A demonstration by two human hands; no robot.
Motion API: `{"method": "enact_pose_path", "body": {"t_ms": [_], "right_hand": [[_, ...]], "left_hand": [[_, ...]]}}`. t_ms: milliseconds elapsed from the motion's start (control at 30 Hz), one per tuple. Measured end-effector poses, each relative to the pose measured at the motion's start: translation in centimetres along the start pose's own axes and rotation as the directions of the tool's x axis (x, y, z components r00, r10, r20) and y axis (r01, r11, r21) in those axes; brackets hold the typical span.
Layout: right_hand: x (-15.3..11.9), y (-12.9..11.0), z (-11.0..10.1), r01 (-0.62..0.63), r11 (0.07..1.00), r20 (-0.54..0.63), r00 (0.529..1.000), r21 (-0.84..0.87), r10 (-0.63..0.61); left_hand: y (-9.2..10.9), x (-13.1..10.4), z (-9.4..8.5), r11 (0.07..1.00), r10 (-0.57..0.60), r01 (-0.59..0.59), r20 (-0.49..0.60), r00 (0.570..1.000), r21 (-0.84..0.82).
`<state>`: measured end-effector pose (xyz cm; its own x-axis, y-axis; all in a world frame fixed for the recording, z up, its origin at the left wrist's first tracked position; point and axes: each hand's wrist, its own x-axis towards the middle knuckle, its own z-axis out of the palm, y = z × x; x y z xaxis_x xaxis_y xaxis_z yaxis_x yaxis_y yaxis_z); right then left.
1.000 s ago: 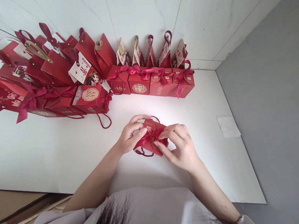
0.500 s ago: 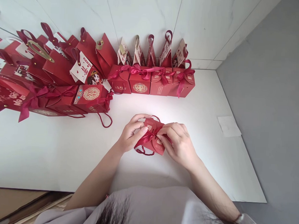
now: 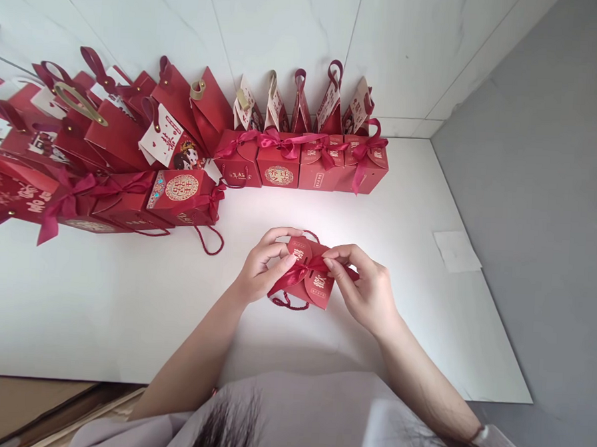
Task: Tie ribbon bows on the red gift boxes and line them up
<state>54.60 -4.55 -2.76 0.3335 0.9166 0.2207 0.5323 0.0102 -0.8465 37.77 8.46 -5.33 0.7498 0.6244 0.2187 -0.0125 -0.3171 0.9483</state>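
A small red gift box [image 3: 319,292] with gold characters and a dark red cord handle [image 3: 290,304] stands on the white table in front of me. Across its top runs a shiny red ribbon [image 3: 292,275], crossed at the middle. My left hand [image 3: 262,268] is closed around the box's left side, its thumb on the top flap near the ribbon. Thumb and forefinger of my right hand [image 3: 368,284] pinch the ribbon at the right of the box, and a short end of it pokes out beyond the fingers.
Ribboned red boxes [image 3: 278,172] line the back, with small pointed gift boxes [image 3: 329,108] behind them. More red gift boxes and bags [image 3: 118,134] crowd the left. A white paper piece [image 3: 457,251] lies by the table's right edge [image 3: 503,334]. A tiled wall [image 3: 288,29] rises behind.
My right hand has moved slightly right along the ribbon, away from its crossing, uncovering more of the box's top. My left hand and the box have stayed in place.
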Motion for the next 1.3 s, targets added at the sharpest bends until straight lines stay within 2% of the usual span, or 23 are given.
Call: {"method": "enact_pose_path", "body": {"t_ms": [100,200,300,400,500,567,667,800,1067,1300], "right_hand": [[-0.3,-0.6,-0.3,-0.085,0.975,0.029,0.996,0.206,0.081],[-0.4,-1.1,-0.6,-0.165,0.909,0.093,0.986,0.384,0.14],[-0.3,-0.9,-0.8,-0.252,0.85,0.156,0.967,0.463,0.202],[-0.1,-0.5,-1.1,-0.282,0.862,0.166,0.958,0.421,0.232],[0.0,-0.4,-1.6,-0.3,0.907,0.252,0.94,0.296,0.228],[-0.1,-0.5,-2.1,-0.289,0.934,0.317,0.924,0.212,0.215],[-0.1,-0.8,-2.6,-0.245,0.957,0.347,0.92,0.154,0.18],[0.0,-0.7,-2.9,-0.264,0.942,0.406,0.899,0.207,0.163],[0.4,-0.1,-4.2,-0.416,0.875,0.562,0.797,0.246,0.22],[0.8,0.2,-4.1,-0.395,0.871,0.591,0.79,0.291,0.161]], "left_hand": [[0.2,0.0,0.1,1.0,0.001,-0.001,-0.001,1.0,0.022],[0.5,0.1,0.1,0.998,0.008,-0.008,-0.006,1.0,0.055],[0.8,0.1,0.1,0.995,0.032,-0.031,-0.009,0.999,0.094],[0.8,0.0,0.1,0.993,0.042,-0.04,-0.009,0.999,0.11],[0.6,0.0,0.3,0.998,0.015,-0.014,-0.009,1.0,0.059],[0.5,0.0,0.3,1.0,-0.003,0.003,-0.001,1.0,0.015],[0.4,0.0,0.4,0.999,0.001,0.0,0.018,1.0,-0.049],[0.4,0.0,0.4,0.996,-0.01,0.011,0.016,1.0,-0.089],[0.2,-0.1,0.6,0.999,-0.025,0.023,-0.051,0.998,-0.028],[0.2,0.0,0.3,1.0,-0.006,0.007,-0.093,0.996,0.016]]}}
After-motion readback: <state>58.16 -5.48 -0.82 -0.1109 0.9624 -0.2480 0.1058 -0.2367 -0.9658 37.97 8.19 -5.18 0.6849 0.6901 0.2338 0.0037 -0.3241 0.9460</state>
